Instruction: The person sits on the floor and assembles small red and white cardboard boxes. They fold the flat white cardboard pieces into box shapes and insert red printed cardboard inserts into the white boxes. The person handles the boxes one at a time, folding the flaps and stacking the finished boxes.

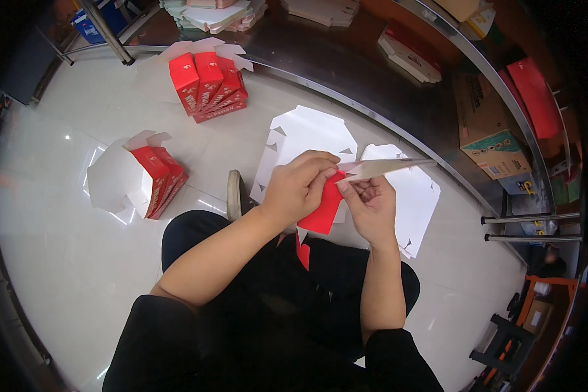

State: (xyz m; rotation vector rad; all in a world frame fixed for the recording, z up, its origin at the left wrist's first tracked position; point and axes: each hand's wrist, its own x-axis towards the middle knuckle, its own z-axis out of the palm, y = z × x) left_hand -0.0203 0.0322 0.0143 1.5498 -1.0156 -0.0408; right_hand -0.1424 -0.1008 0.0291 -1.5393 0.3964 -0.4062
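Above my lap I hold a red and white cardboard box blank (321, 217), partly folded. My left hand (299, 187) is closed on its upper left edge, thumb against the red face. My right hand (374, 208) pinches the blank beside it, thumb and fingers at the upper right edge. A white flap sticks out to the right past my right fingers, and a red tab hangs below. Behind my hands, flat white box blanks (313, 127) lie on the floor. More flat white blanks (417, 212) lie to the right, beyond my right hand.
Folded red boxes (206, 85) stand nested at the far left. A smaller group of red boxes (158, 181) sits nearer on the left. A metal shelf (320, 78) curves along the far side, holding stacked cardboard and a brown carton (480, 117). A black stool (503, 340) is lower right.
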